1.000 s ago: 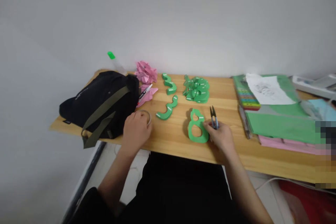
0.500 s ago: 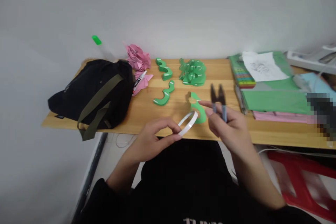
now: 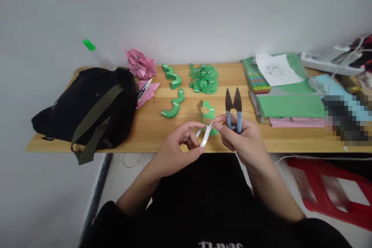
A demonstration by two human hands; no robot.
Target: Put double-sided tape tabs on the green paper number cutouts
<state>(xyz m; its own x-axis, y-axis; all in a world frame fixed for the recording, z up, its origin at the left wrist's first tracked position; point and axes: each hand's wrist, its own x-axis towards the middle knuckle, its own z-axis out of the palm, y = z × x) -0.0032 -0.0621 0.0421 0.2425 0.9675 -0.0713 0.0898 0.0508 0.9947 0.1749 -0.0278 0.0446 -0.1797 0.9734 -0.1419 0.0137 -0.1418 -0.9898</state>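
Observation:
My left hand is curled round a thin roll of white tape, held between thumb and fingers above the table's front edge. With thumb and forefinger, my right hand pinches at the far edge of the roll. Blue-handled thread snips rest in that same hand, blades apart and pointing away from me. Behind the roll lies a green paper cutout, partly hidden by my fingers. Farther back are a stack of wavy green cutouts and two curved green pieces, all with small white strips.
A black bag with an olive strap takes up the table's left end. Beside it are pink paper pieces and a glue tube. At right lie green sheets, a white drawing and a power strip. A red stool stands below.
My right hand has come left to the tape roll, and its fingertips now touch it. The roll has turned in my left hand. The view has shifted slightly to the right.

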